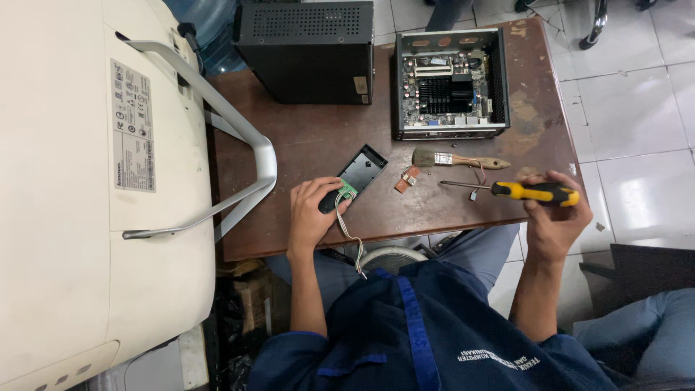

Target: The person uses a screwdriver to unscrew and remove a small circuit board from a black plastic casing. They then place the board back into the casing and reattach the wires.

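**Both hands busy at the counter**

While your left hand (313, 210) presses its fingers around a small black device (356, 176) with a green board on the brown counter (304, 137), your right hand (554, 213) grips a yellow-handled screwdriver (517, 190), just below the paintbrush (457, 159) and open computer case (450, 83).

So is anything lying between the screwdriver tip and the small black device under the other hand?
Yes. Between the yellow-and-black screwdriver in the right hand and the black slim device with a green circuit board under the left hand, a small copper-coloured part lies on the brown wooden table.
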